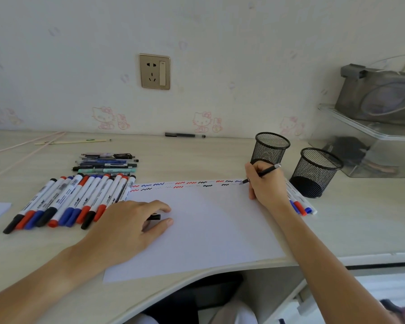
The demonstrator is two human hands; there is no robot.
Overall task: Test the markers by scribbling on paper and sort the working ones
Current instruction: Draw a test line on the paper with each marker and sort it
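Gripping pen (262, 173), right hand (265, 183) curled.

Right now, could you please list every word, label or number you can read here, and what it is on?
None can be read.
Markers: dark print on the white barrels, too blurred.
Pens behind them: labels too small.
Paper: only coloured squiggles, no words.
Wall socket: no text visible.

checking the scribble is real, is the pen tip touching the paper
Touching. The head view shows the right hand holding the black pen with its tip meeting the paper at the scribble row's right end.
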